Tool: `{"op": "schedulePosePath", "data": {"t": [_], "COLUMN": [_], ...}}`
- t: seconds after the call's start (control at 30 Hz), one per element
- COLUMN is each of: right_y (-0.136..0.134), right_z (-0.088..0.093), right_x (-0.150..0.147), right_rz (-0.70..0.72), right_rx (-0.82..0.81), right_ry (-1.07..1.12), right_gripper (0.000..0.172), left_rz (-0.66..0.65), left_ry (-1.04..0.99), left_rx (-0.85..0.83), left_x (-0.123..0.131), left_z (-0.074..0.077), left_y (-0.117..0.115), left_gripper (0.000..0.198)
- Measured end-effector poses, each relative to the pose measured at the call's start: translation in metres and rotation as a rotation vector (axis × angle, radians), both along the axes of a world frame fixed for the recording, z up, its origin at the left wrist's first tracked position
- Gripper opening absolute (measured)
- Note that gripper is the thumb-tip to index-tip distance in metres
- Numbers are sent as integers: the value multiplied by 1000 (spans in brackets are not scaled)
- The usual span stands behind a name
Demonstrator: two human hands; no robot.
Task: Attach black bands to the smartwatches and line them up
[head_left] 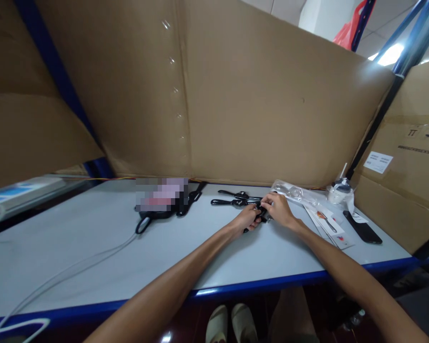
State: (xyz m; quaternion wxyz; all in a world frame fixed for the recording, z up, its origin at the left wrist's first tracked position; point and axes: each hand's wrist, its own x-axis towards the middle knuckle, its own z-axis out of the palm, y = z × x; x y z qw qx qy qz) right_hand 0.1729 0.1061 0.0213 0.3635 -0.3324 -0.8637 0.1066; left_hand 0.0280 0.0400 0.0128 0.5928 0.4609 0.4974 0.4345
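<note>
Both hands meet over the white tabletop, right of its middle. My left hand is closed around a black tool, whose dark end pokes out below the fingers. With thumb and fingers pinched together, my right hand grips the same tool at its upper part. Fingers cover much of the tool, so its full shape is hidden. Just behind and to the left lie two similar black tools with long handles, one nearer and one farther back.
The white table has a blue front edge. At left, a black device with a blurred screen trails a white cable; black straps lie beside it. Clear packaging, printed cards, a white container and a black phone are at right.
</note>
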Motion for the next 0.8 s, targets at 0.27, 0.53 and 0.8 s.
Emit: {"op": "schedulePosePath", "data": {"t": [0.27,0.53,0.8], "right_y": [-10,-23,-8], "right_z": [9,19,10], "right_x": [2,-5,-6], "right_rz": [-31,11,-59], "right_rx": [205,250,-162], "right_ry": [-307,-519,-74], "right_gripper": [15,19,11], "left_rz": [-8,-39,-67], "left_ry": [42,48,19], "left_rx": [6,68,-6], "left_x": [0,-2,-6], "left_z": [-1,-7,-6], "left_y": [0,2,3], "left_gripper": [9,7,14]}}
